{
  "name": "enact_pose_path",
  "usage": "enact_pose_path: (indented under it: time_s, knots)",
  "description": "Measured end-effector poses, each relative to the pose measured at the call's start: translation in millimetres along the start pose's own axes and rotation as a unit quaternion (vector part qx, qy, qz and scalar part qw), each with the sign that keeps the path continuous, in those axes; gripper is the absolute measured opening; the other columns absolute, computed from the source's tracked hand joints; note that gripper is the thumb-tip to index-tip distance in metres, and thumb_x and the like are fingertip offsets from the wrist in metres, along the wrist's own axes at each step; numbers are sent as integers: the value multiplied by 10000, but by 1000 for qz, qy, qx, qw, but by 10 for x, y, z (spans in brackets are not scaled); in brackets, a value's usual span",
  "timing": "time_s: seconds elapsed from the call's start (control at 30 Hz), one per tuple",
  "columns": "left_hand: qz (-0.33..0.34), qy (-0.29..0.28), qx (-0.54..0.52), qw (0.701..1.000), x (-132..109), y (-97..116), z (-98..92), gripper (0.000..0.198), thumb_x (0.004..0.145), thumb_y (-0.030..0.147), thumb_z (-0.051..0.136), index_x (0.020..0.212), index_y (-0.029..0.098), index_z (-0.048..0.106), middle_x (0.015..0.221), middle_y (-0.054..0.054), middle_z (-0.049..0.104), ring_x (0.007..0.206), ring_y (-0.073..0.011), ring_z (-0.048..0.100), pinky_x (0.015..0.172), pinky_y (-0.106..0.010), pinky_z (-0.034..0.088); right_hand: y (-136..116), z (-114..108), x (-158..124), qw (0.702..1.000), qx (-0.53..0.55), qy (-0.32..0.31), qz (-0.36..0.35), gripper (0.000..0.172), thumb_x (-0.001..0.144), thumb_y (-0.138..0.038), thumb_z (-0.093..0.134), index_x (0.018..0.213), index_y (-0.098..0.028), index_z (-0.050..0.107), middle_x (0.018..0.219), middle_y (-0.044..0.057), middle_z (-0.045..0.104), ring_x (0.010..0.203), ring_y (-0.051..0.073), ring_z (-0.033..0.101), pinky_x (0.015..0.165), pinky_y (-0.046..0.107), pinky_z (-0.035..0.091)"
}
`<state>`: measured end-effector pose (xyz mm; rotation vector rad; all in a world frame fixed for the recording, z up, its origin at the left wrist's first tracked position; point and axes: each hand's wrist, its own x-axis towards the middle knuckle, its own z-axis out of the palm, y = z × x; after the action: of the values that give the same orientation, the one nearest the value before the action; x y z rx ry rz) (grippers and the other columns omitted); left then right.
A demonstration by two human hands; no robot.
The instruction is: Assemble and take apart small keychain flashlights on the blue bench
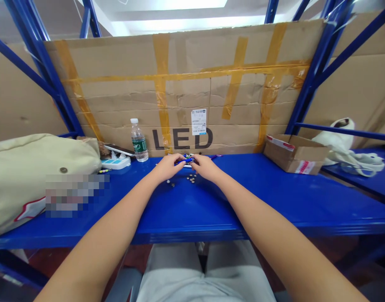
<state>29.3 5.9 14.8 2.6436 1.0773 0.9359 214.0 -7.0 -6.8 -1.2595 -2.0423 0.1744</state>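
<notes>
While several small, round, silvery pieces (192, 181) lie loose nearest us on the glossy blue tabletop (192, 214), we judge the work to be under way rather than finished. Just beyond them, our left hand (169, 167) and right hand (207, 167) are close together, fingers curled and thumbs nearly meeting fingertips, both pinching a slim, bright-blue, pen-like stick (188, 160) between them; we cannot tell whether it is whole or in parts. Past the hands lies a partly hidden cluster of small mixed items (188, 155), apparently held by neither, with a thin purple pen-like stick (216, 156) beyond the right hand.
</notes>
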Motion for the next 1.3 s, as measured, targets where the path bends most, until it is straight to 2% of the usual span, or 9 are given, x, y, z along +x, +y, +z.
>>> enact_pose_path:
  time_s: [0.1,0.2,0.4,0.67,0.87,0.97,1.03,1.13,1.3]
  knots:
    - [-27,17,-17,999,-2,-32,-23,269,875,322,447,1015,171,619,889,-41,684,804,-183,610,764,-302,448,-1,-26,1,1000,-8,-4,-13,139,861,-200,495,884,-154,624,789,40,648,718,149,560,655,241,371]
    - [-63,29,-50,996,-6,-72,-45,284,895,338,406,1009,174,607,780,-22,670,702,-164,606,705,-288,452,-1,-64,3,999,-20,-10,-29,175,873,-201,481,784,-158,625,732,30,636,690,142,548,641,236,353]
    - [-96,34,-161,982,0,-74,-67,253,891,342,427,861,159,599,652,-1,636,580,-127,573,608,-241,443,-36,-115,-7,999,-3,-25,23,280,906,-279,414,666,-177,516,643,7,586,617,132,531,579,230,340]
    - [-124,48,-281,950,20,7,-77,298,919,337,407,745,144,553,641,-5,615,518,-86,535,570,-213,433,-143,-38,-53,991,-121,-52,22,171,919,-338,415,940,-174,458,948,119,652,808,210,597,615,258,359]
    - [-122,62,-282,950,22,40,-70,288,919,340,406,800,138,573,649,-18,629,516,-88,542,557,-210,439,-216,-77,-64,981,-184,-7,56,184,908,-364,434,938,-185,462,890,105,657,786,237,612,593,274,372]
    - [-104,68,-237,963,15,4,-75,288,916,338,399,839,137,591,647,-16,641,529,-102,567,592,-228,456,-205,-88,-58,995,-90,14,40,177,913,-348,423,827,-196,451,798,54,635,717,183,592,601,261,403]
    - [-95,71,-179,977,5,-12,-80,281,908,329,404,853,142,606,674,-17,655,565,-119,587,623,-243,460,-192,-77,-57,998,28,-15,56,194,924,-331,392,785,-201,429,731,19,606,609,135,560,557,239,415]
    - [-73,60,-99,991,-16,-2,-69,268,895,303,410,848,150,625,734,-18,664,624,-139,595,647,-253,446,-183,-42,-62,975,178,-80,103,218,937,-312,348,763,-200,415,645,-16,548,474,93,488,460,212,399]
    - [-24,-16,-93,995,-47,75,5,288,887,384,451,979,162,608,660,13,598,558,-131,547,573,-245,406,-218,-11,-82,946,271,-141,104,273,942,-319,347,714,-188,420,583,-35,479,437,77,448,437,204,402]
